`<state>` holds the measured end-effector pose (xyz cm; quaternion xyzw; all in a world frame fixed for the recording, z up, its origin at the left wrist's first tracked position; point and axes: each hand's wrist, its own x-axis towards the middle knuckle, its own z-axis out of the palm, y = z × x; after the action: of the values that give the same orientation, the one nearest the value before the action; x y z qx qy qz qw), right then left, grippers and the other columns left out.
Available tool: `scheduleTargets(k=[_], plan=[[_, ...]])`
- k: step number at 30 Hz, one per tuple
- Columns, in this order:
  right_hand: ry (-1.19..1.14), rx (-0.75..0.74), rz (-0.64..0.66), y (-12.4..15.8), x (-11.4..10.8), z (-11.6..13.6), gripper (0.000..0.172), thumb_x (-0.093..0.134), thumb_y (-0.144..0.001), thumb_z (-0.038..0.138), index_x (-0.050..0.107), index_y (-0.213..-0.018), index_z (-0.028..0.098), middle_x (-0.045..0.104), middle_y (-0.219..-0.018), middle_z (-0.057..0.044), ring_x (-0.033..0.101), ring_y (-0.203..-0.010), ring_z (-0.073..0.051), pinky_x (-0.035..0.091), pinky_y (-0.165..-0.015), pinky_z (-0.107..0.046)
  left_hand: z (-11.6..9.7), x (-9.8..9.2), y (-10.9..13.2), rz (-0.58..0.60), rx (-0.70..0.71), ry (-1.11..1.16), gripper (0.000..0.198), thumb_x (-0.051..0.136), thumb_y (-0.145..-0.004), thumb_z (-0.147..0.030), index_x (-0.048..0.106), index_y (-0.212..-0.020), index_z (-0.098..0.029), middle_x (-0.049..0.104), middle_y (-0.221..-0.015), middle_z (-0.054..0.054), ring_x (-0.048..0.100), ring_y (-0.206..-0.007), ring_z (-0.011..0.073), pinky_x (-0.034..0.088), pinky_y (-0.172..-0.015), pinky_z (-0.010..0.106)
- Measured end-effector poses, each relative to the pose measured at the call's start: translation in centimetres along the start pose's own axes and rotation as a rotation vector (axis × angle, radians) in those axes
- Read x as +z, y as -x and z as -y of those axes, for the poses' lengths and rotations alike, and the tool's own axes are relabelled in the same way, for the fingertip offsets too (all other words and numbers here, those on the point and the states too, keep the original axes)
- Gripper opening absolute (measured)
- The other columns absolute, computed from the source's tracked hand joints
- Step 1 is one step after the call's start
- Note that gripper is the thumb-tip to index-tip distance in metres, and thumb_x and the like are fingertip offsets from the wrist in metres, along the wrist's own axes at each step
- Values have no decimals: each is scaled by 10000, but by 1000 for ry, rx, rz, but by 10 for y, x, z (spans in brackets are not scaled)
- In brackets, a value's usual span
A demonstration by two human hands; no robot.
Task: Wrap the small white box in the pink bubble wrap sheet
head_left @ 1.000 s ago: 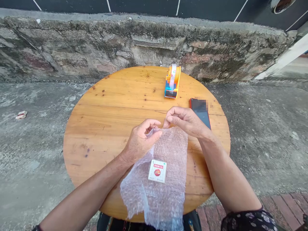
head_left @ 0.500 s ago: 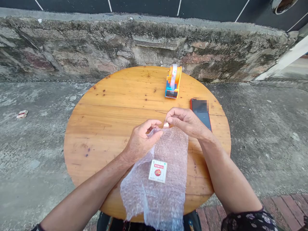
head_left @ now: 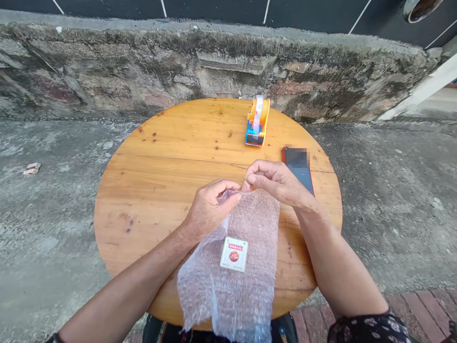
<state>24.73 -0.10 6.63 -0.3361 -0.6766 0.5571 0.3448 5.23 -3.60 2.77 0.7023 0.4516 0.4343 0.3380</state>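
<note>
A sheet of bubble wrap [head_left: 250, 295] lies over the near part of the round table and hangs past its front edge. On it rests a flat white square packet [head_left: 233, 255] with red print and a round red picture. My left hand [head_left: 211, 207] pinches the far edge of the bubble wrap between thumb and fingers. Close beside it, my right hand [head_left: 273, 181] is closed, thumb against forefinger, on what looks like a small piece of clear tape [head_left: 246, 186] at that same edge. The fingers partly hide the tape.
A yellow and blue tape dispenser [head_left: 257, 121] stands at the far side of the wooden table [head_left: 171, 162]. A red-edged phone [head_left: 299, 166] lies to the right, by my right wrist. Behind the table runs a rough stone wall [head_left: 143, 76]. A crumpled small pack [head_left: 32, 168] lies on the ground.
My left forefinger has shifted slightly toward the right fingertips. The small piece of tape shows less brightly now. Everything else stays put.
</note>
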Motion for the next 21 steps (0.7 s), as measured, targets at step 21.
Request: scheduleTargets(k=[21], plan=[[-18, 44, -1, 0, 3, 2, 202, 638, -858, 360, 653, -943, 177, 693, -781, -13, 624, -723, -117, 489, -705, -261, -3, 0, -4, 35, -54, 75, 61, 598, -766, -146, 614, -720, -184, 594, -717, -25, 538, -669, 109, 411, -638, 239]])
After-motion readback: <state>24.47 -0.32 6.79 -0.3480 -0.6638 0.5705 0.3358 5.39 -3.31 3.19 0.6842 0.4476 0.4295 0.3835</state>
